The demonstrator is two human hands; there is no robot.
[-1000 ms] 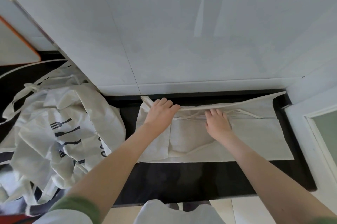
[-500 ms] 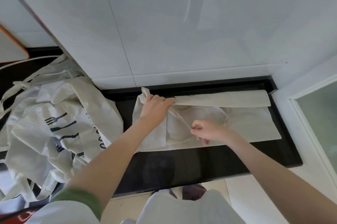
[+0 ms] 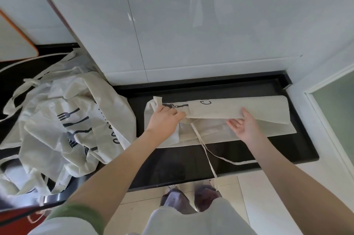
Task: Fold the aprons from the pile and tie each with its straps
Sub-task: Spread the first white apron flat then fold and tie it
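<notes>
The apron (image 3: 220, 108) lies flat on the black counter (image 3: 287, 150). It is folded into a long cream strip. Its top flap is turned over and shows black print. Two thin straps (image 3: 204, 148) trail from its middle toward the counter's front edge. The pile (image 3: 63, 119) sits crumpled at the counter's left end, cream with black forks.

Bright daylight, tile glare, perhaps edge-warped
</notes>
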